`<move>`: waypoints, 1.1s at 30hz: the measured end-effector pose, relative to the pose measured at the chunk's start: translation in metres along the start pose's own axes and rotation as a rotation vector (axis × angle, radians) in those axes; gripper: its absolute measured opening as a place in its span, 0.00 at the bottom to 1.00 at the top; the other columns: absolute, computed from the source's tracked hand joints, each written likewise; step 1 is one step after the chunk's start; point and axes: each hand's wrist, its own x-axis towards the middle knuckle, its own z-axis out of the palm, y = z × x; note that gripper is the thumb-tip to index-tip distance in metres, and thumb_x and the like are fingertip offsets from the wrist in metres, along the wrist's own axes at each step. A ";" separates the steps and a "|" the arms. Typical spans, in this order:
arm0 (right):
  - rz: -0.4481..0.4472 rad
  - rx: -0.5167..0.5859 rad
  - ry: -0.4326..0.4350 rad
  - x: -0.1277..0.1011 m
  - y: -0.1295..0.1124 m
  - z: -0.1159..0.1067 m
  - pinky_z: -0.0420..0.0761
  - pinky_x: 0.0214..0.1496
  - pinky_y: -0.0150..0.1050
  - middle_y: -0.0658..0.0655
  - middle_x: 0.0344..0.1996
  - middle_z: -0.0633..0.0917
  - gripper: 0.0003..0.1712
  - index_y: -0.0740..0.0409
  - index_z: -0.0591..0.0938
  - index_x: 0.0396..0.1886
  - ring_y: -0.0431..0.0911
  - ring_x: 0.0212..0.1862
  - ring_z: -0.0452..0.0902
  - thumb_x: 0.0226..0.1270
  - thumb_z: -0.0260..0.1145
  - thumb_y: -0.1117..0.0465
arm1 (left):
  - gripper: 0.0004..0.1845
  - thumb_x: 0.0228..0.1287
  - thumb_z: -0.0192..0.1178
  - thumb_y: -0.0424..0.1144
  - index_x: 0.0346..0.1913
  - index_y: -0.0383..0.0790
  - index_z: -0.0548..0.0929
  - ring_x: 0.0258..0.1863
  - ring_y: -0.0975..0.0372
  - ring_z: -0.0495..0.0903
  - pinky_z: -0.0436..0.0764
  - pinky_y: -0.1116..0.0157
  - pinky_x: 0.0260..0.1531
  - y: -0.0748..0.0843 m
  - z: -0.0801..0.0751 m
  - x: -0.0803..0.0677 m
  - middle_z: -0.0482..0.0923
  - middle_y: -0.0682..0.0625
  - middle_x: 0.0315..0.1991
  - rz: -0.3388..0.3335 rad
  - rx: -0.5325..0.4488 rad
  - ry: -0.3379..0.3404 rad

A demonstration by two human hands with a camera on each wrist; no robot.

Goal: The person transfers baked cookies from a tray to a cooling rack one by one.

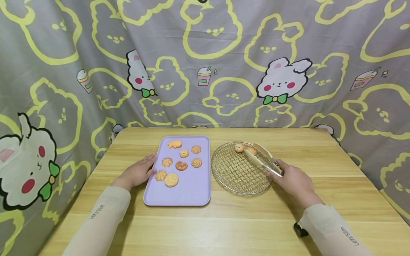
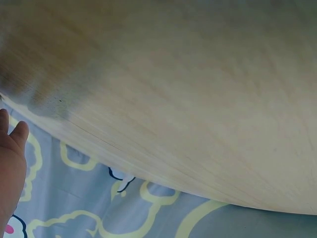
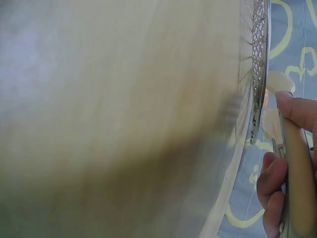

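In the head view my right hand [image 1: 293, 179] grips a pair of tongs [image 1: 256, 160] with pale tips and metal arms. The tips stand apart on either side of a golden cookie [image 1: 252, 150] at the back of a round wire rack [image 1: 237, 174]; whether they touch it I cannot tell. Just left of them lies a ring-shaped cookie [image 1: 239, 148]. My left hand [image 1: 137, 173] rests at the left edge of a lilac tray [image 1: 192, 193], its fingers against the rim. Several cookies lie on the tray, among them a fish-shaped cookie [image 1: 174, 144] and a pretzel-shaped cookie [image 1: 181, 165].
Tray and rack stand side by side, a narrow gap between them, on a wooden table [image 1: 237, 227]. A patterned curtain [image 1: 224, 67] hangs behind the table and along its sides. A dark strap piece [image 1: 300, 230] sits under my right wrist.
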 end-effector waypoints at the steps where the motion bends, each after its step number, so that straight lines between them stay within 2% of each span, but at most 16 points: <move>1: 0.006 0.001 -0.004 0.000 0.000 0.000 0.65 0.16 0.41 0.60 0.29 0.80 0.49 0.52 0.62 0.73 0.50 0.25 0.71 0.59 0.57 0.28 | 0.32 0.74 0.47 0.46 0.72 0.30 0.56 0.70 0.43 0.51 0.55 0.46 0.66 0.000 0.000 0.000 0.52 0.37 0.72 0.000 -0.001 0.000; 6: 0.026 -0.003 -0.013 0.000 0.000 -0.002 0.67 0.19 0.41 0.64 0.38 0.81 0.54 0.54 0.59 0.74 0.52 0.29 0.74 0.57 0.57 0.26 | 0.32 0.74 0.47 0.46 0.72 0.30 0.56 0.70 0.43 0.51 0.55 0.46 0.66 0.001 -0.001 -0.001 0.51 0.36 0.72 0.000 -0.009 0.002; 12: 0.041 0.004 -0.022 0.002 0.001 -0.002 0.70 0.21 0.43 0.62 0.37 0.81 0.59 0.58 0.56 0.74 0.54 0.32 0.76 0.53 0.58 0.24 | 0.33 0.74 0.47 0.47 0.72 0.30 0.55 0.71 0.43 0.50 0.55 0.46 0.66 0.002 0.000 -0.001 0.50 0.37 0.73 -0.008 -0.019 -0.008; 17: 0.035 0.014 0.003 0.003 0.002 0.000 0.75 0.24 0.50 0.71 0.43 0.80 0.66 0.66 0.51 0.74 0.65 0.39 0.78 0.51 0.57 0.22 | 0.33 0.74 0.47 0.47 0.72 0.31 0.55 0.71 0.43 0.50 0.55 0.46 0.66 0.002 0.000 0.000 0.50 0.37 0.73 -0.013 -0.017 -0.016; 20: 0.027 0.025 0.017 0.003 0.000 0.000 0.76 0.25 0.52 0.73 0.46 0.79 0.67 0.66 0.49 0.74 0.68 0.41 0.77 0.51 0.57 0.22 | 0.33 0.74 0.47 0.47 0.72 0.31 0.55 0.71 0.44 0.50 0.55 0.46 0.66 0.003 -0.001 -0.001 0.50 0.37 0.73 -0.015 -0.016 -0.016; 27: 0.003 0.050 0.013 0.003 -0.012 -0.004 0.77 0.26 0.49 0.70 0.46 0.80 0.67 0.65 0.49 0.75 0.63 0.40 0.79 0.52 0.57 0.23 | 0.33 0.74 0.47 0.47 0.73 0.31 0.55 0.71 0.43 0.50 0.55 0.46 0.66 0.004 -0.002 -0.001 0.50 0.37 0.73 -0.022 -0.020 -0.021; 33: -0.027 0.054 0.010 0.005 -0.026 -0.005 0.75 0.25 0.45 0.64 0.41 0.81 0.68 0.64 0.48 0.75 0.52 0.33 0.77 0.49 0.54 0.20 | 0.33 0.74 0.47 0.48 0.73 0.32 0.54 0.71 0.44 0.50 0.55 0.46 0.66 0.002 -0.001 -0.001 0.50 0.38 0.73 -0.031 -0.019 -0.024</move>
